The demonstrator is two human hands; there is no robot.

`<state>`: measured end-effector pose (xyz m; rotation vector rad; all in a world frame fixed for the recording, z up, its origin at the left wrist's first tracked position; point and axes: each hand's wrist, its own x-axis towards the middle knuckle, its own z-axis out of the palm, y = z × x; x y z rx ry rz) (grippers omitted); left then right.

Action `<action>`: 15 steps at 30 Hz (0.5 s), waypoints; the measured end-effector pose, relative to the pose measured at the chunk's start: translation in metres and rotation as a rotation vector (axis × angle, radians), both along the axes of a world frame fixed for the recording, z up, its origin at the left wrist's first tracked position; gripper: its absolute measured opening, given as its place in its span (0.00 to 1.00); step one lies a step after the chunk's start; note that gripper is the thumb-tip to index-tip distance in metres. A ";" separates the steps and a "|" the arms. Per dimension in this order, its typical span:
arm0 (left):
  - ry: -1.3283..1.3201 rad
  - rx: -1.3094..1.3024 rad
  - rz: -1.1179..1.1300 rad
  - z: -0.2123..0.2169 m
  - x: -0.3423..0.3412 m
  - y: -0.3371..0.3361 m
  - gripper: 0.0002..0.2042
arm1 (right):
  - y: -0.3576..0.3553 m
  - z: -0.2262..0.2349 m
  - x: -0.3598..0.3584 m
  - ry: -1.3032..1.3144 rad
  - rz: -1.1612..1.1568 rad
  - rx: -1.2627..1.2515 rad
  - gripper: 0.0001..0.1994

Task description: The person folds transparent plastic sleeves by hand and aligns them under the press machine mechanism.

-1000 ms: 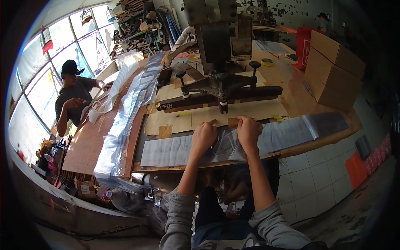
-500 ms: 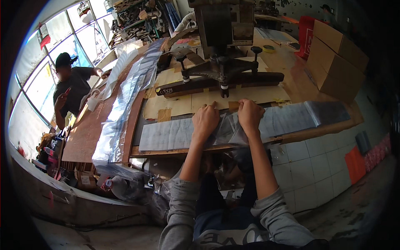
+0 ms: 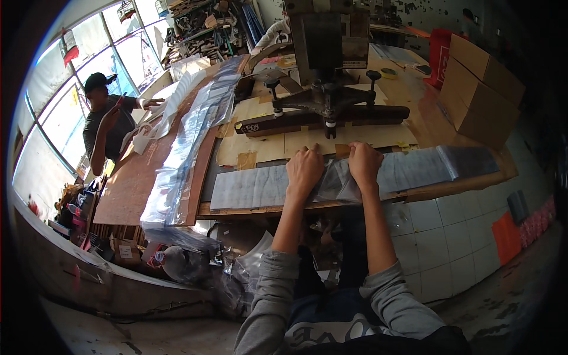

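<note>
A clear plastic sheet (image 3: 336, 185) lies crumpled across the front edge of the bench, between my two hands. My left hand (image 3: 306, 170) has its fingers curled on the sheet's far edge, close to the pale board under the press. My right hand (image 3: 364, 163) pinches that edge a short way to the right, knuckles up. Beneath the sheet and out to both sides runs a stack of long greyish plastic strips (image 3: 251, 188). Just beyond my hands hangs the dark bar of a press (image 3: 367, 115), over a tan board (image 3: 266, 141) patched with tape.
A long pile of shiny clear plastic (image 3: 183, 148) covers the bench on the left. An open cardboard box (image 3: 473, 97) stands at the right. A roll of yellow tape (image 3: 389, 73) lies behind the press. Another person (image 3: 109, 121) holds a red phone at the far left.
The whole view has swung a little, shifting the scene rightward. My hands keep nearly the same place on the sheet. The other person has raised the phone and stretched out the other hand.
</note>
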<state>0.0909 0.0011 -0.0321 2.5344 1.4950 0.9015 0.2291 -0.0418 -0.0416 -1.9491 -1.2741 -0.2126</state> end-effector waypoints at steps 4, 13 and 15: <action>-0.050 0.060 -0.017 -0.005 -0.002 0.002 0.13 | -0.003 0.011 -0.005 0.064 0.030 -0.095 0.07; -0.107 0.078 -0.041 -0.005 -0.003 0.002 0.12 | -0.001 0.007 -0.002 0.153 0.041 -0.034 0.08; -0.108 0.083 -0.045 -0.006 -0.003 0.003 0.12 | 0.000 0.007 -0.002 0.148 0.032 -0.032 0.08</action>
